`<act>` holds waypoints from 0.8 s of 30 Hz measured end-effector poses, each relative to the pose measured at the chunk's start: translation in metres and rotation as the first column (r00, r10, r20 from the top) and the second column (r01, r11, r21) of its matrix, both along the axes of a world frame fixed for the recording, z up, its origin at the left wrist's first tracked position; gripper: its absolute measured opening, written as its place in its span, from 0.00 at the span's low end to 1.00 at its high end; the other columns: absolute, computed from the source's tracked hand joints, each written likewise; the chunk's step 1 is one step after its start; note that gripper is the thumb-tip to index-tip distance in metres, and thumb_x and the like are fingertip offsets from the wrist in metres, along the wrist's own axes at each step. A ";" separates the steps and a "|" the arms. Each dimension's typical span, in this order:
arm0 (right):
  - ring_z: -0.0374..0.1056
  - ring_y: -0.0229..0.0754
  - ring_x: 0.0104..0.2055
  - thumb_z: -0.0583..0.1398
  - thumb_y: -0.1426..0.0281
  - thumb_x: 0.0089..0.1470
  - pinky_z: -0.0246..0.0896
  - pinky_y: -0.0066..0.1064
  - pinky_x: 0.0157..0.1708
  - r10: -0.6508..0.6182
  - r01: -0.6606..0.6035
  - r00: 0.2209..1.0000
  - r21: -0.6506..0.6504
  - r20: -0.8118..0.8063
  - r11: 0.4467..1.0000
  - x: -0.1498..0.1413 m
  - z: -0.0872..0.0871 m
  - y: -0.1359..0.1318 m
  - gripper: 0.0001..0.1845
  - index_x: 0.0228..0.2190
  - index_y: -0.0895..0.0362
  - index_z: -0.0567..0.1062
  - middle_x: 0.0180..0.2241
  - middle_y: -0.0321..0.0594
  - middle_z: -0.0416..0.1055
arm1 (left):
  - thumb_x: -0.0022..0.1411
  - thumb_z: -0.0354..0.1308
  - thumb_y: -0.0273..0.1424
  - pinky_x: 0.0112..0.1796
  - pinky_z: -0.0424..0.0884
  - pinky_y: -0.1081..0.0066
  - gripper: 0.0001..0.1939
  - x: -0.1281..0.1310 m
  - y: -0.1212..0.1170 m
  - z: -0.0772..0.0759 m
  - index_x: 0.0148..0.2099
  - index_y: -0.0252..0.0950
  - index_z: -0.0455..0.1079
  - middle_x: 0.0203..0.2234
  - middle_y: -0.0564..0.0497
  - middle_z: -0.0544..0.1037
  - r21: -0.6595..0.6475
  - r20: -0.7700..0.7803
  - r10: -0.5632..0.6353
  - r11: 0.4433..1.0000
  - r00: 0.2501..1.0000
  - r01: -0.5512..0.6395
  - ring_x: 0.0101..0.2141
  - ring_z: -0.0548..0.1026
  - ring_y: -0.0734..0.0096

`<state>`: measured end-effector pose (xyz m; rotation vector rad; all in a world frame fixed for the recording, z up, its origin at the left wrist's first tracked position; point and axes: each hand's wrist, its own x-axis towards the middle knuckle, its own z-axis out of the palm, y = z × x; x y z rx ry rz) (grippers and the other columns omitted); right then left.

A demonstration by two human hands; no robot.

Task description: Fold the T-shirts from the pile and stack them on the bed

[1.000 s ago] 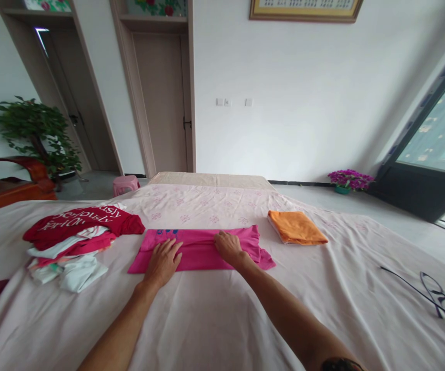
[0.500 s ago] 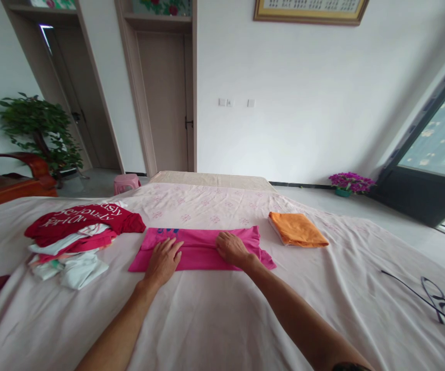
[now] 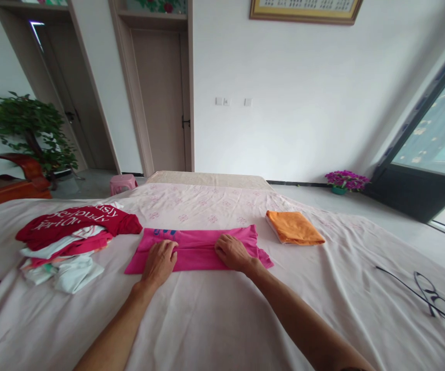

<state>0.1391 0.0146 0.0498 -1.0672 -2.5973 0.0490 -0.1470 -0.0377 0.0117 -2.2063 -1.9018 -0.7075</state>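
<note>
A bright pink garment [image 3: 197, 251], folded into a long strip, lies across the middle of the bed. My left hand [image 3: 159, 262] rests palm down on its left part with the fingers stretched out. My right hand [image 3: 233, 252] presses flat on its right part, fingers pointing left along the fold. Neither hand grips anything. A folded orange cloth [image 3: 294, 227] lies to the right of the pink garment, apart from it.
A loose pile of clothes [image 3: 68, 239], topped by a dark red shirt with white lettering, sits at the left on the pale pink bedsheet [image 3: 215, 319]. A pair of glasses [image 3: 427, 294] lies at the far right. A plant, a wooden chair and doors stand behind.
Both hands stay flat on the pink garment; the left hand's fingers have drawn slightly toward the fold. The camera has shifted a little.
</note>
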 end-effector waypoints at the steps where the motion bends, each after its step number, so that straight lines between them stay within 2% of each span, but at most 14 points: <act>1: 0.64 0.40 0.42 0.51 0.70 0.63 0.58 0.30 0.43 -0.031 0.031 0.999 -0.003 -0.018 1.000 0.003 -0.001 0.000 0.10 0.38 0.57 0.72 0.40 0.41 0.70 | 0.63 0.51 0.28 0.54 0.63 0.61 0.13 0.000 0.000 -0.001 0.48 0.39 0.70 0.44 0.47 0.74 0.001 0.001 0.000 1.000 1.000 0.000 0.47 0.70 0.62; 4: 0.62 0.45 0.54 0.49 0.63 0.66 0.56 0.36 0.53 -0.164 0.164 0.986 0.014 -0.027 0.986 0.014 -0.011 0.001 0.19 0.52 0.57 0.69 0.54 0.47 0.67 | 0.63 0.51 0.28 0.53 0.63 0.61 0.13 -0.002 0.002 -0.005 0.48 0.39 0.69 0.44 0.47 0.74 0.015 0.013 -0.005 1.000 1.000 0.005 0.47 0.71 0.62; 7: 0.53 0.49 0.64 0.47 0.59 0.66 0.47 0.43 0.61 -0.232 0.232 0.972 0.011 0.046 0.973 0.028 -0.021 0.002 0.26 0.60 0.56 0.63 0.63 0.47 0.59 | 0.63 0.51 0.29 0.51 0.64 0.61 0.11 -0.005 0.005 -0.009 0.47 0.38 0.69 0.44 0.47 0.74 0.038 0.023 0.002 0.999 1.000 -0.003 0.47 0.71 0.62; 10: 0.54 0.48 0.64 0.43 0.59 0.67 0.48 0.44 0.61 -0.277 0.279 0.958 -0.027 0.069 0.960 0.039 -0.023 0.005 0.26 0.60 0.54 0.64 0.63 0.44 0.60 | 0.66 0.49 0.31 0.48 0.65 0.63 0.10 -0.006 0.006 -0.010 0.45 0.38 0.70 0.42 0.46 0.75 0.073 0.017 0.045 0.996 0.999 -0.046 0.45 0.72 0.62; 13: 0.58 0.47 0.62 0.40 0.59 0.68 0.51 0.44 0.59 -0.414 0.414 0.910 -0.011 0.023 0.910 0.045 -0.017 0.011 0.27 0.59 0.53 0.66 0.61 0.45 0.62 | 0.68 0.45 0.34 0.45 0.64 0.63 0.13 -0.003 0.003 -0.007 0.43 0.39 0.71 0.40 0.46 0.76 0.105 -0.017 0.114 0.988 0.993 -0.111 0.42 0.72 0.61; 16: 0.50 0.50 0.66 0.43 0.58 0.67 0.45 0.45 0.62 -0.504 0.501 0.863 0.073 0.027 0.862 0.049 -0.019 0.018 0.29 0.62 0.56 0.61 0.65 0.47 0.54 | 0.69 0.44 0.35 0.43 0.63 0.62 0.14 0.001 0.000 -0.002 0.42 0.40 0.72 0.37 0.47 0.77 0.106 -0.078 0.140 0.986 0.987 -0.131 0.40 0.72 0.59; 18: 0.45 0.50 0.68 0.44 0.57 0.66 0.41 0.45 0.64 -0.500 0.493 0.861 0.089 0.091 0.865 0.052 -0.026 0.022 0.30 0.64 0.57 0.58 0.67 0.47 0.51 | 0.69 0.43 0.35 0.42 0.62 0.62 0.16 0.002 0.002 0.003 0.40 0.40 0.73 0.35 0.46 0.77 0.089 -0.103 0.163 0.984 0.981 -0.154 0.39 0.72 0.59; 20: 0.45 0.50 0.68 0.45 0.56 0.66 0.40 0.45 0.64 -0.487 0.481 0.861 0.081 0.145 0.873 0.055 -0.036 0.024 0.31 0.64 0.57 0.57 0.66 0.47 0.52 | 0.70 0.42 0.37 0.43 0.62 0.62 0.19 0.002 0.007 0.009 0.39 0.40 0.74 0.34 0.46 0.78 0.068 -0.101 0.181 0.982 0.978 -0.175 0.39 0.73 0.59; 22: 0.45 0.51 0.68 0.45 0.56 0.65 0.40 0.46 0.65 -0.484 0.477 0.861 0.085 0.158 0.875 0.057 -0.044 0.026 0.32 0.65 0.57 0.57 0.66 0.46 0.52 | 0.70 0.40 0.38 0.47 0.62 0.61 0.20 0.001 0.017 0.013 0.43 0.40 0.74 0.39 0.45 0.79 0.043 -0.079 0.133 0.991 0.988 -0.130 0.44 0.73 0.59; 24: 0.45 0.51 0.68 0.44 0.55 0.65 0.40 0.46 0.65 -0.483 0.473 0.863 0.101 0.150 0.875 0.058 -0.048 0.026 0.32 0.64 0.57 0.57 0.66 0.46 0.53 | 0.70 0.40 0.40 0.53 0.59 0.61 0.22 0.001 0.029 0.013 0.52 0.41 0.72 0.50 0.46 0.77 -0.013 -0.066 0.032 0.999 0.997 -0.033 0.52 0.70 0.60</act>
